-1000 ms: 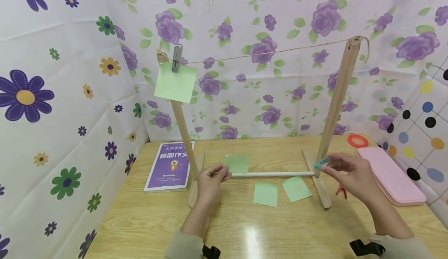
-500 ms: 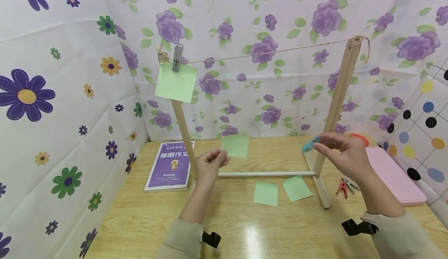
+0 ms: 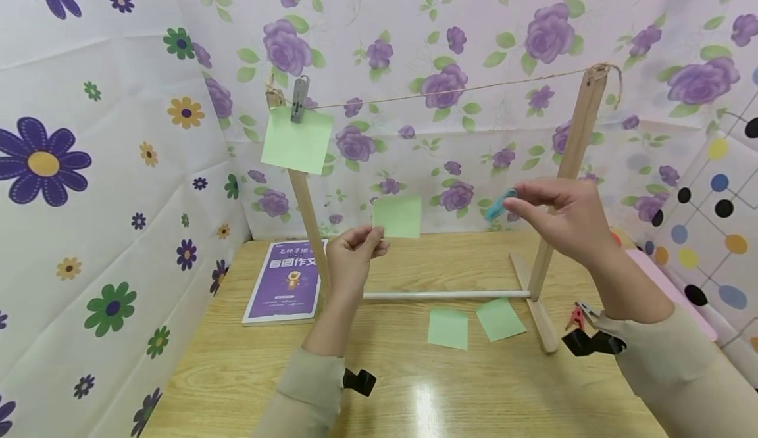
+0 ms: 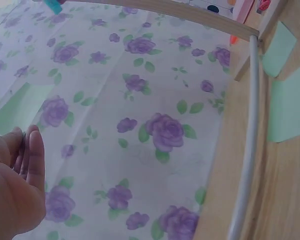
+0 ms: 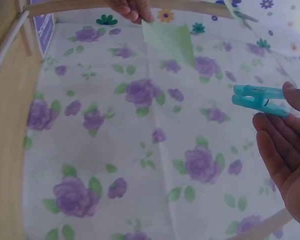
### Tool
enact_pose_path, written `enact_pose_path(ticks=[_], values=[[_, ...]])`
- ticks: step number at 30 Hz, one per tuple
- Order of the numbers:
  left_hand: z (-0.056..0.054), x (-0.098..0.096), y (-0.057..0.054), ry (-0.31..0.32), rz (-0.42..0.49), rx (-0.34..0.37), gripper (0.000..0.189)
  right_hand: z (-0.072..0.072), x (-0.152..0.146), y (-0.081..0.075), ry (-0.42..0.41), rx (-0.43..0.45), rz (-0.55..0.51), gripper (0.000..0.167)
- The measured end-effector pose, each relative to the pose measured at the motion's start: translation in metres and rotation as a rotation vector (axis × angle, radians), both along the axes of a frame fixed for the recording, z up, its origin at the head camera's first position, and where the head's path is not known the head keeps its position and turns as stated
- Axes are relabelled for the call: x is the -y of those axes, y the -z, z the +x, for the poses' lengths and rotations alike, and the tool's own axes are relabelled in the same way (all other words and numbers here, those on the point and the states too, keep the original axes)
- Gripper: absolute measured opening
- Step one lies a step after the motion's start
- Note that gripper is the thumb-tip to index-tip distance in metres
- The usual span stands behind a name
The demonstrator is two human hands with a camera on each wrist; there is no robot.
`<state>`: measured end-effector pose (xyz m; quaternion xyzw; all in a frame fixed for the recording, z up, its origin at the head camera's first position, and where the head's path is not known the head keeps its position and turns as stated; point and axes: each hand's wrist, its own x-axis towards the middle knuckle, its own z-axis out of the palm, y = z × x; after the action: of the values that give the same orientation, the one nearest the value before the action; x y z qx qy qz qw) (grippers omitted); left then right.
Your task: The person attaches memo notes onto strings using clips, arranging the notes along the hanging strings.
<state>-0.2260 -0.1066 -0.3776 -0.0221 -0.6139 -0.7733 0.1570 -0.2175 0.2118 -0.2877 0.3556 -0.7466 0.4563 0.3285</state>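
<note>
My left hand (image 3: 349, 260) pinches a light green sticky note (image 3: 397, 217) by its lower left corner, above the white crossbar (image 3: 444, 294) of a wooden frame. In my right hand (image 3: 562, 218) a turquoise clothespin (image 5: 260, 99) is held between thumb and fingers, its jaws pointing away from the hand. A twine line (image 3: 438, 95) runs between the two wooden posts, above both hands. On its left end, a grey clothespin (image 3: 299, 98) holds another green sticky note (image 3: 296, 141). Two more notes lie on the table, one square-on (image 3: 447, 328) and one turned (image 3: 500, 319).
A purple book (image 3: 285, 283) lies behind the left post (image 3: 309, 218). Beside the right post's foot (image 3: 543, 326) are a red clothespin (image 3: 576, 317) and a grey one, partly behind the right wrist. A pink case (image 3: 675, 293) is mostly covered by the right arm.
Both hands have risen from near the crossbar, the left with the sticky note and the right with the turquoise clothespin. The right hand has also moved left, toward the note.
</note>
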Motion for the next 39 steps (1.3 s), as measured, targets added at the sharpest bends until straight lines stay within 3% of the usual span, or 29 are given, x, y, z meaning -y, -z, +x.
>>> enact_pose_path(ticks=[8, 19, 27, 39], values=[[-0.003, -0.002, -0.021, -0.009, 0.015, -0.081, 0.021, -0.003, 0.023, -0.045, -0.019, -0.081, 0.039, 0.008], [-0.001, -0.007, -0.046, -0.005, 0.056, -0.138, 0.021, -0.005, 0.043, -0.083, -0.073, -0.128, 0.011, 0.008], [-0.005, -0.012, -0.067, -0.059, 0.115, -0.22, 0.018, -0.006, 0.064, -0.12, -0.102, -0.212, 0.025, 0.006], [-0.006, -0.016, -0.082, -0.035, 0.187, -0.257, 0.016, -0.017, 0.08, -0.167, -0.034, -0.354, 0.08, 0.008]])
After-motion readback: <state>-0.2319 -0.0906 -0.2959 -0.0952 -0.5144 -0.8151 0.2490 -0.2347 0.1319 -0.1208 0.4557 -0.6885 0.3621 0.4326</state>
